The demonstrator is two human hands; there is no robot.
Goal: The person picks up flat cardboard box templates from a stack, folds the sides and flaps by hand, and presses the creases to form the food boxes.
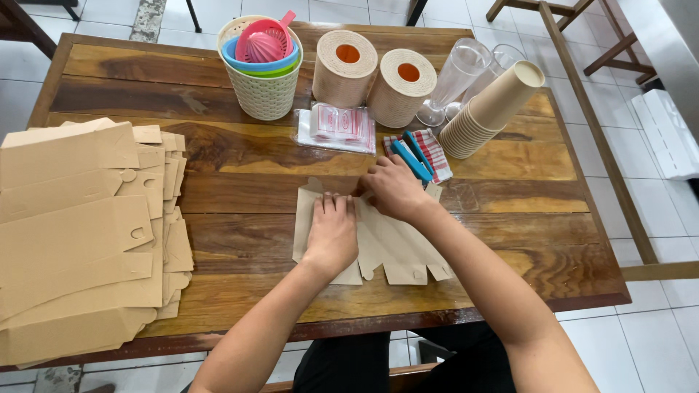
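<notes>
Cardboard blank point(397, 251) lies flat on the table point(240, 240) near its front edge. Left hand point(331, 234) presses it flat with open palm so it stays in place; right hand point(393, 188), fingers curled, pinches its top edge.

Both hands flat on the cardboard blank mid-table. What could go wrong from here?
1. The left hand and right hand press the flat box blank; uneven pressure may crease it off its fold lines.
2. The tilted paper cup stack and glasses sit just beyond the right hand; a reach could topple them.
3. The blank pile overhangs the table edge and might slide.
</notes>
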